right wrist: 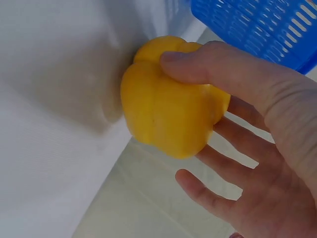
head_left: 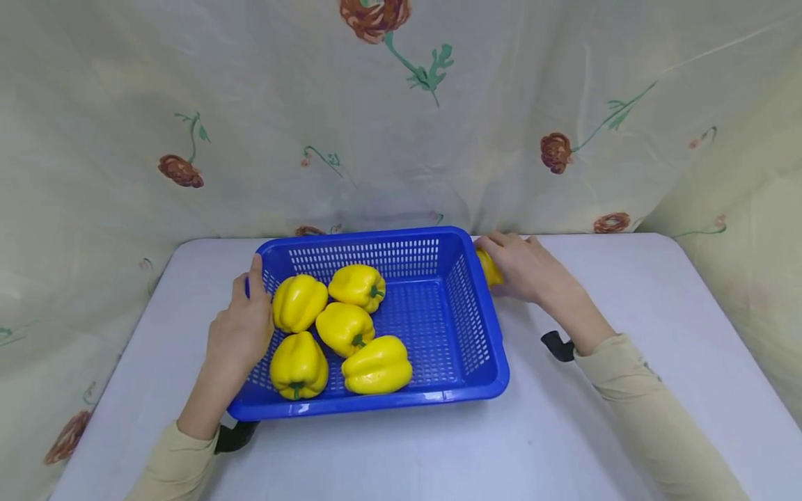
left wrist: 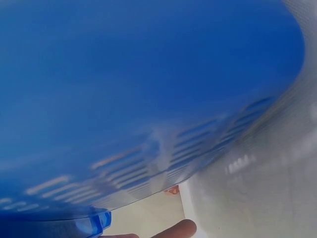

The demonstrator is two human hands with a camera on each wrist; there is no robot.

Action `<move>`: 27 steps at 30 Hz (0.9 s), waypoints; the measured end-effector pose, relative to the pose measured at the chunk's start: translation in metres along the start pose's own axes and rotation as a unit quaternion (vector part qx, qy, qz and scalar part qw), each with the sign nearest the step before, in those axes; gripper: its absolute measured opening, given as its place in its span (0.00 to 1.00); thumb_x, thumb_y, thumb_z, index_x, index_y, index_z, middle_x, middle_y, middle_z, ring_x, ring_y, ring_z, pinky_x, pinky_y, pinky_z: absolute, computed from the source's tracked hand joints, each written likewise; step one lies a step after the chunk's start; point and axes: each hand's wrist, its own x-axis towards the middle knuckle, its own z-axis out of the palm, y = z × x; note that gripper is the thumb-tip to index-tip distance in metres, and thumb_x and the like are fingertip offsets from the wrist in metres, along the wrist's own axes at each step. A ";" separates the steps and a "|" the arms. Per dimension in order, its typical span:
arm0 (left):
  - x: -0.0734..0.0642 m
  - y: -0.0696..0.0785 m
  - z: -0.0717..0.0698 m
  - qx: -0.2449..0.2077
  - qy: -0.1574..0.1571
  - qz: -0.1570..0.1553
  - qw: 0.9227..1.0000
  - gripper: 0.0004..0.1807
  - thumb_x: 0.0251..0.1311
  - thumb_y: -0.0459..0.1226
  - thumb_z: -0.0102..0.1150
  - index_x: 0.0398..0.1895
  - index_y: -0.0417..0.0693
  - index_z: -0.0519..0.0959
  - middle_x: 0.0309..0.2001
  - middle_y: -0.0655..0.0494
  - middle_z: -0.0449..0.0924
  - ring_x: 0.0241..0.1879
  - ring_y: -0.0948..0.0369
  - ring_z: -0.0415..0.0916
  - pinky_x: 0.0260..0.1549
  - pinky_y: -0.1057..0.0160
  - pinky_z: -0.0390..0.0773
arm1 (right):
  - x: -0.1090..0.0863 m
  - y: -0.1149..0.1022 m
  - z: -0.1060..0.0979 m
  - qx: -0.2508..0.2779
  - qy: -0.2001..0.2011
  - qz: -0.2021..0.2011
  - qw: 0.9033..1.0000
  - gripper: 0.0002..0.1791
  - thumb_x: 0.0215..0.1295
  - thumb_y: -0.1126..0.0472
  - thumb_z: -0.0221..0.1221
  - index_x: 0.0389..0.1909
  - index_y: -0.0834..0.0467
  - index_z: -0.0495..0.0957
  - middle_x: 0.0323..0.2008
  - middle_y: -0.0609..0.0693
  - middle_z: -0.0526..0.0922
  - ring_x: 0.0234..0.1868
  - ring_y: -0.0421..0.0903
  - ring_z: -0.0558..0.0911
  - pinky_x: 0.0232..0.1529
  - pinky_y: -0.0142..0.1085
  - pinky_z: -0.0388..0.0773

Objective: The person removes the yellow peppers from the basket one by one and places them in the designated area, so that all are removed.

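Note:
My left hand (head_left: 241, 327) grips the left rim of a blue plastic basket (head_left: 376, 401) with slotted walls. Several yellow bell peppers (head_left: 344, 328) lie in the left and middle part of that basket. Just outside its right wall, my right hand (head_left: 523, 268) holds another yellow bell pepper (right wrist: 166, 109), thumb on one side and fingers on the other. In the right wrist view this pepper is close to the white table surface; whether it touches is hard to tell. The basket's blue wall (left wrist: 148, 74) fills most of the left wrist view, with fingertips (left wrist: 181, 229) below it.
The basket is on a white table (head_left: 595, 431), near its back edge. Behind the table hangs a pale curtain (head_left: 489, 139) with brown flowers. A black wrist strap piece (head_left: 557, 346) shows at the right wrist.

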 end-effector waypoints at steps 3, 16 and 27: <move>-0.001 0.000 0.000 -0.001 0.005 0.002 1.000 0.40 0.83 0.35 0.45 0.88 0.37 0.39 0.73 0.17 0.63 0.13 0.52 0.69 0.11 0.60 0.76 | -0.001 0.001 0.002 0.002 0.003 -0.003 1.000 0.44 0.57 0.59 0.81 0.73 0.61 0.72 0.70 0.64 0.79 0.68 0.66 0.78 0.67 0.69 0.77; -0.001 0.001 0.000 0.005 0.009 0.008 1.000 0.41 0.82 0.34 0.47 0.88 0.36 0.40 0.72 0.17 0.65 0.13 0.52 0.69 0.14 0.55 0.80 | -0.006 0.002 0.004 0.041 -0.024 0.009 0.999 0.44 0.60 0.64 0.77 0.77 0.58 0.69 0.76 0.67 0.71 0.75 0.70 0.71 0.71 0.76 0.70; -0.001 0.000 0.001 0.001 0.017 0.012 1.000 0.41 0.81 0.33 0.48 0.88 0.35 0.41 0.71 0.17 0.66 0.13 0.52 0.69 0.14 0.55 0.80 | -0.003 0.005 0.010 0.041 0.007 -0.014 0.999 0.43 0.61 0.66 0.77 0.76 0.58 0.69 0.75 0.66 0.72 0.74 0.69 0.72 0.69 0.73 0.74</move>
